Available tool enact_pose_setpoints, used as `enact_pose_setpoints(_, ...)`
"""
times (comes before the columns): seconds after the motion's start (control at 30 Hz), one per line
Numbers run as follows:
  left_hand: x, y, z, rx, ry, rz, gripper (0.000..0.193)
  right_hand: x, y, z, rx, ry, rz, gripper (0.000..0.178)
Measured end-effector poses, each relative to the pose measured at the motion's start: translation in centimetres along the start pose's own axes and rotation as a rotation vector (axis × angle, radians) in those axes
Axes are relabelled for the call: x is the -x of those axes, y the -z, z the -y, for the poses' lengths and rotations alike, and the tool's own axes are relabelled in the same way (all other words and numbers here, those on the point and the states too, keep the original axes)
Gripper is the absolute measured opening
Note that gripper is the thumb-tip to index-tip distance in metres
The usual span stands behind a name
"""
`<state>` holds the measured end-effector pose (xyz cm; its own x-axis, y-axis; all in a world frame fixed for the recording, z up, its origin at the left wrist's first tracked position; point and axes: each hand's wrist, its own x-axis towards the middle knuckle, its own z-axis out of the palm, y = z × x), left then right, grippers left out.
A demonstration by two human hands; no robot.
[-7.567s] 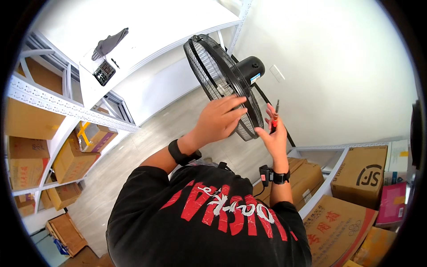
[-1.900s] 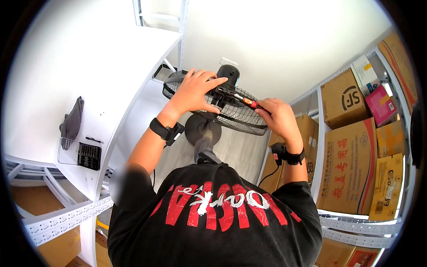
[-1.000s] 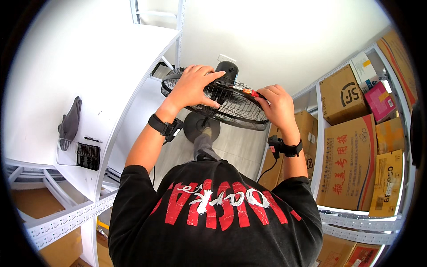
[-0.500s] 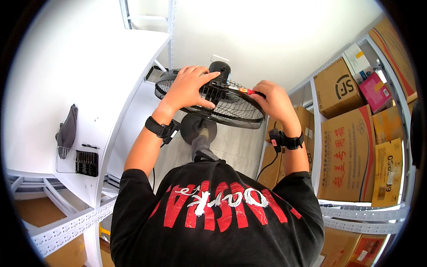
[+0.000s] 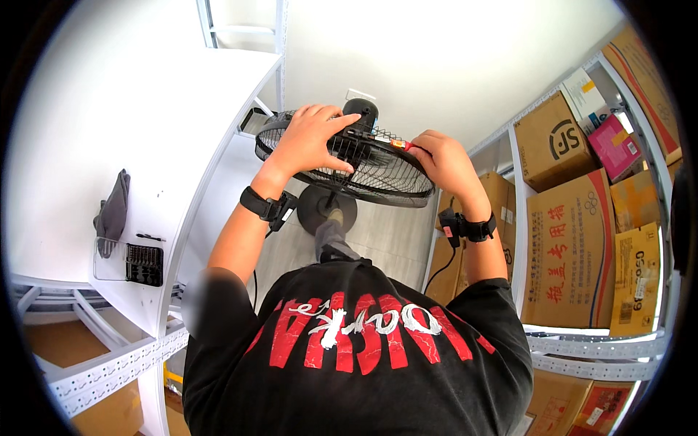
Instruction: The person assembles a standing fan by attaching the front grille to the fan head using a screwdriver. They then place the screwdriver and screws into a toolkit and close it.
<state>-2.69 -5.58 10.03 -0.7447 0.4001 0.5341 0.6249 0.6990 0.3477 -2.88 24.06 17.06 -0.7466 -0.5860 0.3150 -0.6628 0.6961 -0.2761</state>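
Observation:
A black standing fan is in front of me, its wire guard tipped so the rim faces me. The motor housing sits at the far side and the round base is on the floor. My left hand is laid over the guard's left part, fingers curved around it, thumb and forefinger apart. My right hand is closed round the handle of a red screwdriver with a yellow patch. The screwdriver lies nearly level, pointing left at the guard's rim near the middle; its tip is hard to make out.
At left, a white table holds a grey cloth, a small dark pen-like tool and an open bit case. A rack on the right carries several cardboard boxes. A white wall stands behind the fan.
Both hands keep their places on the fan and the screwdriver. The right fingers have shifted slightly on the handle; the whole view has moved a little.

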Motion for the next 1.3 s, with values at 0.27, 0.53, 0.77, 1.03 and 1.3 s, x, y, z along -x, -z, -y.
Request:
enact_pose_setpoints(0.27, -0.1, 0.0, -0.2, 0.003, 0.003, 0.001, 0.092, 0.2, -0.3, 2.2, 0.042, -0.124, -0.047, 0.013)
enact_pose_setpoints(0.53, -0.2, -0.2, -0.2, -0.009, -0.002, 0.006, 0.092, 0.4, -0.2, 0.5, 0.152, 0.139, -0.115, 0.011)
enact_pose_setpoints(0.77, -0.2, -0.1, -0.8, -0.016, 0.022, 0.023, 0.091, 0.3, -0.1, 2.4, 0.082, -0.114, -0.045, 0.009)
enact_pose_setpoints(1.03, -0.5, -0.3, -0.7, -0.026, 0.016, 0.001, 0.09, 0.7, -0.2, 0.0, 0.045, 0.052, -0.084, 0.011)
enact_pose_setpoints(1.3, -0.7, -0.3, -0.7, -0.008, 0.009, -0.007, 0.086, 0.6, -0.3, 1.2, -0.006, -0.112, -0.071, 0.012)
